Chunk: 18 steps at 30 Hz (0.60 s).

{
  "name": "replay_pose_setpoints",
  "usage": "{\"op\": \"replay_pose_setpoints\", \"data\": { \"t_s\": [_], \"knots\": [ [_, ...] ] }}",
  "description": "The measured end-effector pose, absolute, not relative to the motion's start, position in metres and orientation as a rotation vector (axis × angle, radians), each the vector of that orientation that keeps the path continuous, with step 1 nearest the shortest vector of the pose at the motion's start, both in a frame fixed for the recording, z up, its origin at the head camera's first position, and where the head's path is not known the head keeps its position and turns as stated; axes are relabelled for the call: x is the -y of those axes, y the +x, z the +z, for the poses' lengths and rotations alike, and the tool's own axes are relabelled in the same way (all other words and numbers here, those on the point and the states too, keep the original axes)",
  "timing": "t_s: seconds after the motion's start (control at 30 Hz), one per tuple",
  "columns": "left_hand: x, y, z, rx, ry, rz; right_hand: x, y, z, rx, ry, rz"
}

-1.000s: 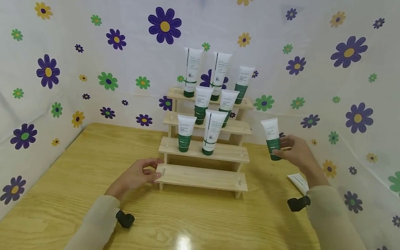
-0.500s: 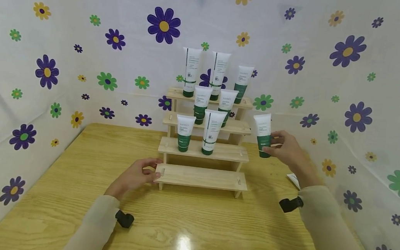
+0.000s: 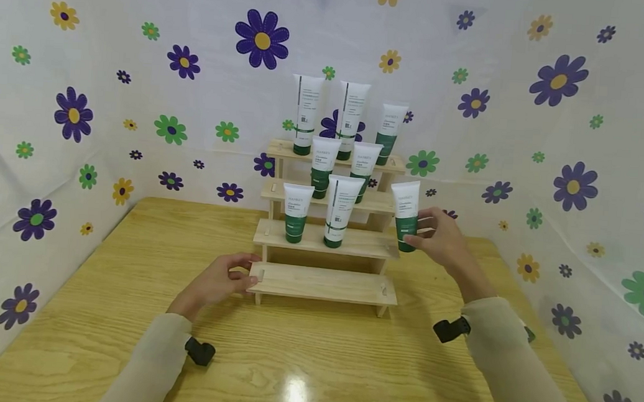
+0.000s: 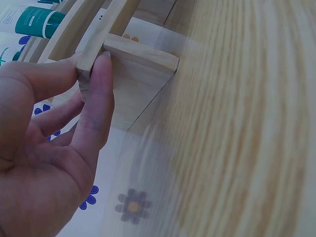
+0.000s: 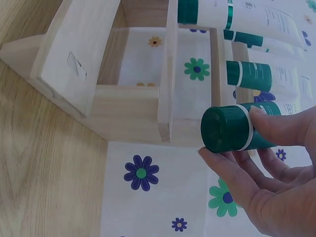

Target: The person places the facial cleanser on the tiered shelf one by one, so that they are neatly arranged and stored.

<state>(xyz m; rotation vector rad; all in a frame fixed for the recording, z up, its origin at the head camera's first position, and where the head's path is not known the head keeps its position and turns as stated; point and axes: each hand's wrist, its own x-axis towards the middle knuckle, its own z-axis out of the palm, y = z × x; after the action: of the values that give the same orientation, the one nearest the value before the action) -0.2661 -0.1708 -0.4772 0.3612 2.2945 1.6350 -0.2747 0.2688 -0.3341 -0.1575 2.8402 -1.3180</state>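
A stepped wooden display rack (image 3: 324, 282) stands on the table with white-and-green squeeze tubes on its upper steps. My left hand (image 3: 218, 284) pinches the left end of the lowest step; in the left wrist view the thumb and a finger (image 4: 96, 98) clasp that board's corner. My right hand (image 3: 437, 237) grips a small green-capped tube (image 3: 405, 216) near its cap. This tube hangs just off the right end of the second step from the bottom, cap down and slightly tilted. On that step stand a small tube (image 3: 297, 215) and a taller tube (image 3: 342, 212).
Two tubes (image 3: 323, 167) occupy the third step; two tall tubes and a small one (image 3: 391, 134) stand on the top step. The lowest step bears nothing. A flowered cloth (image 3: 195, 92) encloses the wooden table (image 3: 266, 359). Beyond the right sleeve, a green tip (image 3: 529, 333) peeks out.
My right hand has carried the small tube leftward to the rack's right end, and the tube has become more upright. My left hand has stayed on the lowest step.
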Motion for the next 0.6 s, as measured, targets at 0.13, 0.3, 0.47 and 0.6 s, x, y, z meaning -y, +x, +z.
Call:
{"op": "replay_pose_setpoints", "data": {
  "t_s": [0.13, 0.3, 0.47, 0.6],
  "knots": [
    [0.171, -0.266, -0.477, -2.309, 0.368, 1.621, -0.262, -0.275, -0.337, -2.852, -0.17, -1.317],
    [0.172, -0.265, -0.477, -2.31, 0.387, 1.628, -0.251, -0.275, -0.342, -2.861, -0.16, -1.333],
    [0.172, -0.264, -0.476, -2.304, 0.39, 1.634, -0.242, -0.275, -0.35, -2.873, -0.123, -1.37],
    [0.171, -0.264, -0.476, -2.3, 0.383, 1.634, -0.237, -0.276, -0.355, -2.87, -0.095, -1.423]
  ]
}}
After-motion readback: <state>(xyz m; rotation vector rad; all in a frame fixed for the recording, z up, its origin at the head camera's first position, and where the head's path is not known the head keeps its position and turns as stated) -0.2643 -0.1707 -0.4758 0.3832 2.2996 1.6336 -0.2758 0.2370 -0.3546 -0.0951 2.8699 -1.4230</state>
